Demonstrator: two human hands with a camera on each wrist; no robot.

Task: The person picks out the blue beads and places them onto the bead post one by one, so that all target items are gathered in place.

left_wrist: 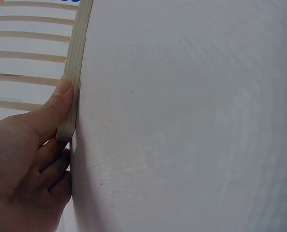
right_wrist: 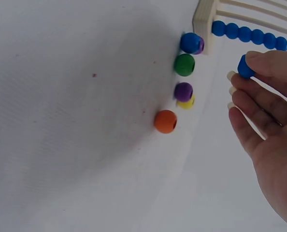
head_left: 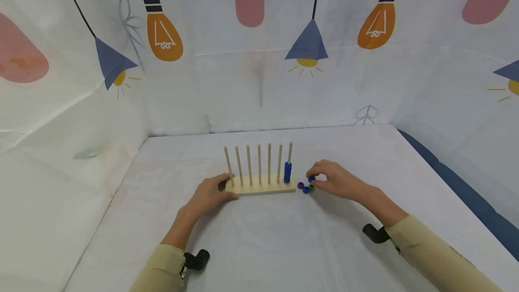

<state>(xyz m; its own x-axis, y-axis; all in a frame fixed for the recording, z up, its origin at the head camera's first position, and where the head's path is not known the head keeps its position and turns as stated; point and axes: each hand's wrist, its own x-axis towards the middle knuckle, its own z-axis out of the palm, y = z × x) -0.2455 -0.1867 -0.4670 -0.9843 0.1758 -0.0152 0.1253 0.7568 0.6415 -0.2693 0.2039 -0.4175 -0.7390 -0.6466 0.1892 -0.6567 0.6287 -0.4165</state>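
Note:
A pale wooden base [head_left: 263,188] with several upright pegs [head_left: 259,163] stands on the white table. Blue beads [head_left: 287,172] are stacked on its rightmost peg; the other pegs are bare. My left hand [head_left: 208,197] grips the base at its left end, thumb [left_wrist: 62,96] against the front edge and fingers behind. To the right of the base, my right hand [head_left: 336,179] pinches one blue bead [right_wrist: 245,66] between thumb and fingertips, just above loose beads. Those include a blue bead [right_wrist: 190,42], a green bead [right_wrist: 184,65], a purple bead [right_wrist: 183,92] and an orange bead [right_wrist: 165,121].
A yellow bead [right_wrist: 186,102] is partly hidden behind the purple one. White sheets printed with lamps and bulbs [head_left: 166,35] enclose the table [head_left: 259,247] at the back and sides. Dark blue material [head_left: 466,193] shows beyond the right table edge.

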